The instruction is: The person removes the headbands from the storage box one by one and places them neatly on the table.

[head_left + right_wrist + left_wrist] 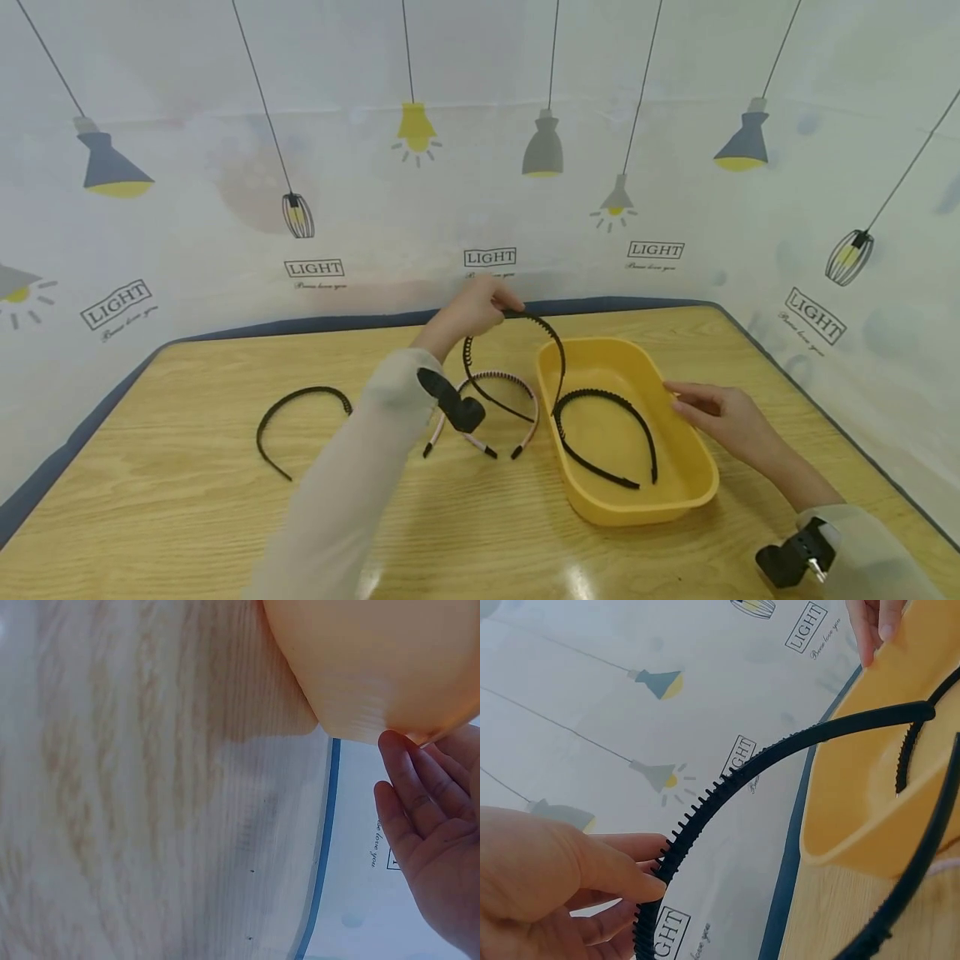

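Note:
My left hand (474,310) pinches a black toothed headband (855,721) near its top, between thumb and fingers. This headband hangs above the table beside the left rim of a yellow plastic bin (641,512), with one end close to that rim. Inside the bin lies another black headband (600,392). My right hand (731,421) touches the bin's right rim; in the right wrist view its fingers (420,806) extend against the outer wall. Pale pink headband material (495,375) with black tips lies behind my left wrist, partly covered.
A further black headband (264,421) lies to the left on the wooden table (180,467), partly behind my left sleeve. A pale backdrop (480,192) with printed lamps rises behind the table's far edge. Each wrist wears a black camera mount (453,402).

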{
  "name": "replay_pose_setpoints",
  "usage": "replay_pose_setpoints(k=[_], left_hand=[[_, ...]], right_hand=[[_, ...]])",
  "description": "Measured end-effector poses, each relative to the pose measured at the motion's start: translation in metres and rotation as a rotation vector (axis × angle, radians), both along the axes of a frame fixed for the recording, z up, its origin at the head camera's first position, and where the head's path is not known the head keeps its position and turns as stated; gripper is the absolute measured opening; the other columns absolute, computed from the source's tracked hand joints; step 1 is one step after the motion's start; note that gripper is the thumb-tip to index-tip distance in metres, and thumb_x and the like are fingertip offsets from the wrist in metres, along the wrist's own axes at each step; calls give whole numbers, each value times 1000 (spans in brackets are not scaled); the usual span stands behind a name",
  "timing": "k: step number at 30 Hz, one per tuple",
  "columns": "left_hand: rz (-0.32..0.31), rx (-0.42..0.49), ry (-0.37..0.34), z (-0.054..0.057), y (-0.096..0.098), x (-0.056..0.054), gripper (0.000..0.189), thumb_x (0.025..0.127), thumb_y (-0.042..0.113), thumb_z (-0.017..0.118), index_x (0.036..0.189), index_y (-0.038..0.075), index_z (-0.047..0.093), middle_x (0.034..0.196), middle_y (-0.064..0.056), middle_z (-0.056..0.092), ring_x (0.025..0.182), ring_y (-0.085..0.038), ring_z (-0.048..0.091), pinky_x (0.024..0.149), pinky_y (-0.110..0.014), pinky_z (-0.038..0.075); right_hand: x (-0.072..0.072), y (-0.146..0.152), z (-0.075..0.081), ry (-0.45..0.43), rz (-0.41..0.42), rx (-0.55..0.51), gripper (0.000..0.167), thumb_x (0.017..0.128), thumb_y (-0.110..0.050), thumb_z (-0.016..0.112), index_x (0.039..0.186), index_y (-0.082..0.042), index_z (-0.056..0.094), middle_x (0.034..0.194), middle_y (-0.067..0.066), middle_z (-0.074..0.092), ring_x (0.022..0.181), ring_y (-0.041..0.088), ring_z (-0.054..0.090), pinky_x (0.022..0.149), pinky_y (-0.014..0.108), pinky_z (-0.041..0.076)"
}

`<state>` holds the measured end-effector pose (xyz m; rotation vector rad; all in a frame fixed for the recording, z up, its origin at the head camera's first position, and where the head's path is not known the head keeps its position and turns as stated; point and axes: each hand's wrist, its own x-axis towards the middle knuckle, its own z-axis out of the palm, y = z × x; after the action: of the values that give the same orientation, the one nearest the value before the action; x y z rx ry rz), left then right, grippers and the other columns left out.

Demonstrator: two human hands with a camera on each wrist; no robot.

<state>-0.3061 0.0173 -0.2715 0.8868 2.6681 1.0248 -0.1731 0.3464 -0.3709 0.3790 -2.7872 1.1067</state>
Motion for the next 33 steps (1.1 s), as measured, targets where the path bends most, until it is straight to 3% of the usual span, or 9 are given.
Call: replay_pose_setpoints(k=[14,18,22,33], left_hand=[[-8,-50,28,2,-35,4,40,82,-16,41,110,0,66,114,-14,61,110,-27,53,74,-29,46],[-26,-46,22,-2,-47,6,40,81,-17,41,108,-2,66,113,-15,62,110,-28,53,60,-28,39],[-32,-40,4,-9,-60,10,39,81,-17,42,108,-2,67,113,-15,62,109,-28,54,55,-27,37],[0,-77,7,-23,-83,19,35,81,-16,47,104,-1,68,106,-16,64,104,-30,57,75,-32,49]], right_hand=[[-1,2,-3,2,-5,-3,39,93,-17,55,126,4,53,117,22,58,90,-2,57,71,19,49],[-2,2,-3,1,3,-11,39,93,-17,55,126,4,53,117,22,57,91,-2,57,71,19,50],[-4,1,-4,4,11,-13,39,93,-17,55,126,4,53,117,22,57,91,-1,58,71,19,50],[-3,3,-4,-4,5,-24,40,93,-19,55,126,4,53,118,22,57,92,0,58,71,19,50]])
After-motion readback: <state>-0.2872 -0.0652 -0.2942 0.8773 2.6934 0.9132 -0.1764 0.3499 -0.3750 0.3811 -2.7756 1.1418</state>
